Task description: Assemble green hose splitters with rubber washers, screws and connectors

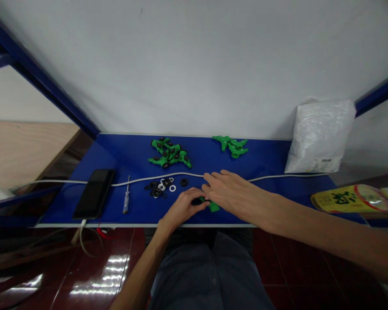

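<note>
1. Fingers of the left hand (184, 206): thumb and forefinger bent inward, pinching a green fitting (214, 207) near the table's front edge. Low and close to the body, probably for steadiness and a clear look down.
2. Fingers of the right hand (224, 189): curled over the same piece from above. Thumb and contact hidden; cannot tell whether they grip or merely cover it.
3. Far left on the blue table (265, 159): phone (94, 193), flat, plugged in at its near end, presumably so its lead can drop over the edge.
4. Screwdriver (126, 201) lies beside it, handle toward the person; looks ready for picking up.
5. White cable (142, 178) crosses the table, passing behind the hands.
6. Loose washers and black parts (158, 187), spread near the left hand, likely to be easy to pick singly.
7. Behind them, green fittings with black parts (170, 153), heaped; farther right, plain green fittings (232, 145). The gap suggests deliberate sorting.
8. Right end: wrapped package (321, 135) leaning on the wall, yellow packet (344, 199) nearer, both apparently aside.
</note>
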Action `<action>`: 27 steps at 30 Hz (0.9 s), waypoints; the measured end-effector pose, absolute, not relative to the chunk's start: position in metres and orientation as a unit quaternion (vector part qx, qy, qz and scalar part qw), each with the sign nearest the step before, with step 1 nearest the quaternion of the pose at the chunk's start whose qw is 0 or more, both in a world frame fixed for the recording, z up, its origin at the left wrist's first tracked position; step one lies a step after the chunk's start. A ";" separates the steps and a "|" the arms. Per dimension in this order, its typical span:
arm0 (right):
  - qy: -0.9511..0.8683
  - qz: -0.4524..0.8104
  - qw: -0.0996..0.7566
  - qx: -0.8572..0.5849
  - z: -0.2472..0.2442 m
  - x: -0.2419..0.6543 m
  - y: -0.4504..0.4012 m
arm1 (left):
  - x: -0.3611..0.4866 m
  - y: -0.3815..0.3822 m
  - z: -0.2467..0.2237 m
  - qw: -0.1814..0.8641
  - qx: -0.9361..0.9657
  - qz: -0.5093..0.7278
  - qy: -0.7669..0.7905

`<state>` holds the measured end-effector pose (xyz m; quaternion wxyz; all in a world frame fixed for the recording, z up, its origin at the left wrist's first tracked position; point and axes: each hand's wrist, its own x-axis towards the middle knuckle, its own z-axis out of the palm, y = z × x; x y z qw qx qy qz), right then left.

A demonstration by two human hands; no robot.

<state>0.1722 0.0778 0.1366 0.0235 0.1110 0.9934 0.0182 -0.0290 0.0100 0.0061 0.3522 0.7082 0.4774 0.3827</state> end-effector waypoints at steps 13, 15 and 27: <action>0.993 0.015 0.041 0.110 0.157 0.164 0.079 | -0.029 0.008 0.008 0.369 0.694 0.388 0.482; 0.995 -0.021 0.040 0.092 0.165 0.165 0.079 | -0.029 0.008 0.007 0.369 0.692 0.388 0.484; 0.994 0.032 0.017 0.104 0.141 0.177 0.075 | -0.029 0.008 0.009 0.372 0.692 0.375 0.493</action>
